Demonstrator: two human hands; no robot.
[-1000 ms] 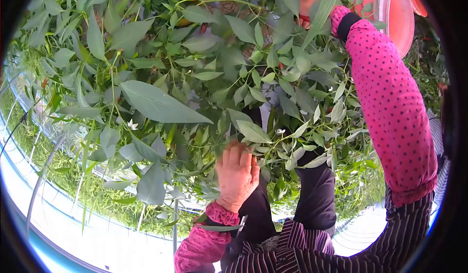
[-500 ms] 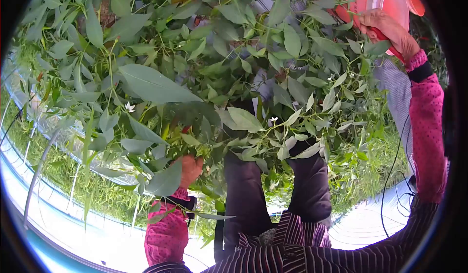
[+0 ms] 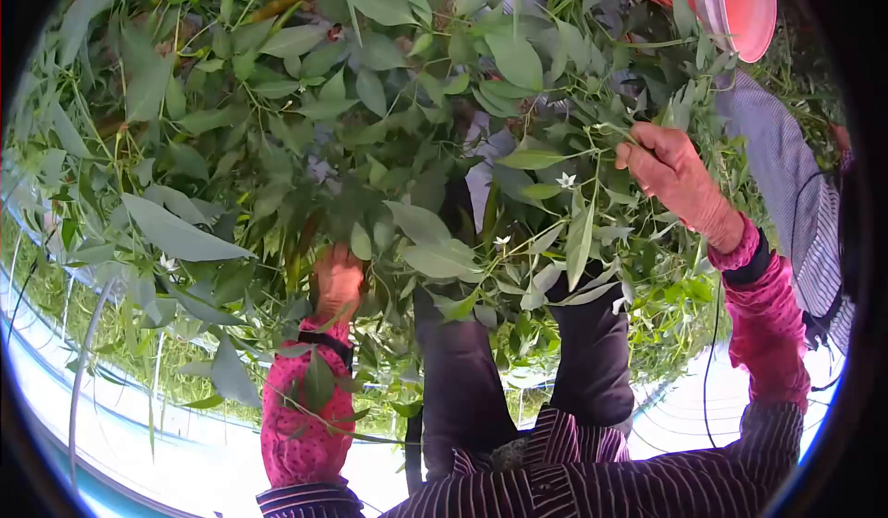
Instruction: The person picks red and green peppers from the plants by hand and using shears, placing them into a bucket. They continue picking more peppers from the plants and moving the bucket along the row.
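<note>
Pepper plants [image 3: 444,259] with broad green leaves and small white flowers fill the space ahead of me. My left hand [image 3: 338,282] reaches into the foliage at the lower left, its fingertips hidden among leaves, so I cannot see whether it holds anything. My right hand [image 3: 680,180] is at the right edge of the plants, beside a leafy stem with a white flower [image 3: 566,180]. Its fingers are partly bent with a gap between them, and nothing shows in them. A red bucket [image 3: 747,9] with a pale rim stands beyond it at the upper right.
Striped grey cloth [image 3: 777,157] hangs at the right, below the bucket. Dark cables [image 3: 712,370] run down the right side. A curved grey pole [image 3: 79,379] rises at the left, near grass and bright plastic sheeting [image 3: 120,425]. My legs [image 3: 462,379] are among the plants.
My right hand has left the bucket, where something red was in it, and moved down and left to the plants. My left hand has shifted slightly up and left in the leaves.
</note>
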